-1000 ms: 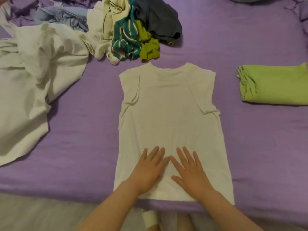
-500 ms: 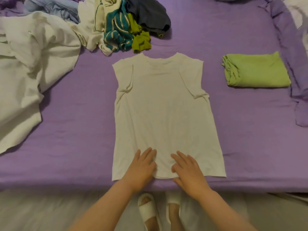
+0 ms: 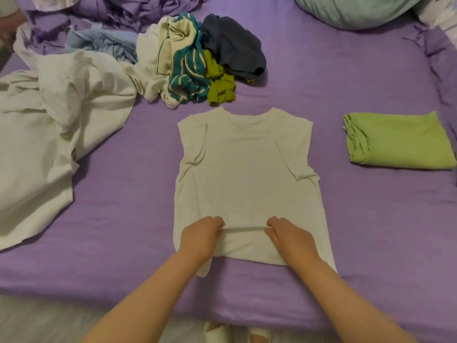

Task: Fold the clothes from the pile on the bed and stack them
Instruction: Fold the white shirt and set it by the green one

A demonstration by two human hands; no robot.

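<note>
A cream sleeveless top [image 3: 247,169] lies flat on the purple bed [image 3: 371,219], neck away from me. My left hand [image 3: 200,237] and my right hand [image 3: 288,235] each pinch its bottom hem, which is lifted and doubled over onto the body of the top. The unfolded pile [image 3: 195,63] sits beyond the neck: cream, teal-striped, olive and dark grey garments. A folded light green garment [image 3: 398,142] rests on the bed to the right.
A large crumpled white garment [image 3: 49,134] spreads over the bed's left side, with a pale blue one [image 3: 103,43] behind it. A mint pillow [image 3: 353,8] lies at the far right. The bed's near edge meets the floor, where slippered feet [image 3: 215,332] show.
My hands slid down the top from flat pressing to its hem, then gripped the hem and lifted it up over the fabric.
</note>
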